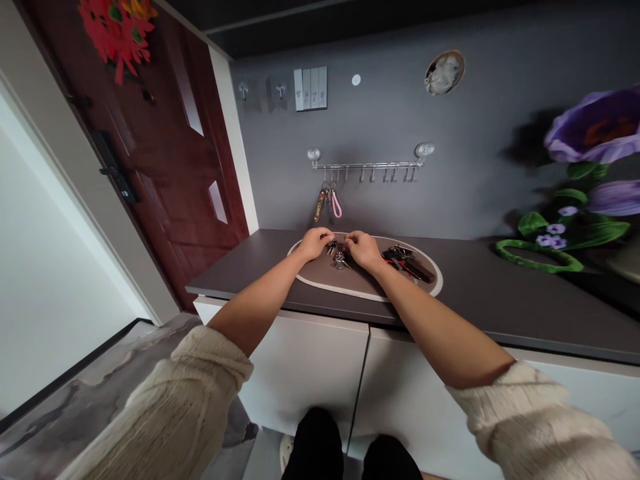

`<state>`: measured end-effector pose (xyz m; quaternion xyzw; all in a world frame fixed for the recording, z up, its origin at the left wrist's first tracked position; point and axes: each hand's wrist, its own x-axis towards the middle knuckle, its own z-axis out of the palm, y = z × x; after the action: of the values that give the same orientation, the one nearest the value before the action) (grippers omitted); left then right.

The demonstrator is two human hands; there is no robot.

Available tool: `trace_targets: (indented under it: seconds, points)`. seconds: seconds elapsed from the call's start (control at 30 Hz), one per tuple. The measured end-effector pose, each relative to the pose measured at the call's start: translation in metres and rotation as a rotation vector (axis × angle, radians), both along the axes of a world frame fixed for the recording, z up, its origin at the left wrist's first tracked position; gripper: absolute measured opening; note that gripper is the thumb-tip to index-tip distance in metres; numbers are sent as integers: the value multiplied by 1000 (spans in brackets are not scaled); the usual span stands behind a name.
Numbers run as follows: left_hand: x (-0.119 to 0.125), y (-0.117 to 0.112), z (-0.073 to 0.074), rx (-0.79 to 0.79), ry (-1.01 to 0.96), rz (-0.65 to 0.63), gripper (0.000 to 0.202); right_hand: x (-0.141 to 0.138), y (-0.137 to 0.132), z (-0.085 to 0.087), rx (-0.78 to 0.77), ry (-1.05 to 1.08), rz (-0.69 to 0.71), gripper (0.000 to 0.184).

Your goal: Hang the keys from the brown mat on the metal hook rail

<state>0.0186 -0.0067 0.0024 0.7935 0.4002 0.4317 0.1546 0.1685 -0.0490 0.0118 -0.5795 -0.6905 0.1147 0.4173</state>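
Note:
Over the left part of an oval mat [330,287] with a pale rim, my left hand [316,243] is closed in a pinch, with small dark keys [331,248] hanging at its fingertips. My right hand [364,249] is also closed, fingertips bent down; whatever it pinches is too small and hidden to name. Between the two hands a bunch of silver keys [341,260] rests on the mat. To the right of my right hand lies a pile of key sets with dark and red pieces [405,261], partly covered by my forearm.
Above the mat, a clear hook rail [370,165] is fixed to the grey wall; keys with a brown tag [319,205] and a pink strap [336,204] hang at its left. Purple fabric flowers [595,127] stand on the right of the counter [500,300]. A dark red door [165,147] is at left.

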Motion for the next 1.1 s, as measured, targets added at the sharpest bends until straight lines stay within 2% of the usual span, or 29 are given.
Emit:
trace_targets:
  seconds: [0.23,0.4,0.73,0.97,1.1]
  points:
    - [6,-4,1,-275,-376,-122,18,0,6,-4,82,136,100,16]
    - [8,-8,4,-374,-519,-153,20,0,10,-5,131,252,155,17]
    - [11,-13,7,-381,-555,-180,25,3,14,-7,128,373,208,22]
    - [15,-16,6,-325,-533,-207,28,4,5,-1,138,435,231,21]
    - [19,-18,13,-323,-491,-197,31,7,-1,5,183,447,228,20]
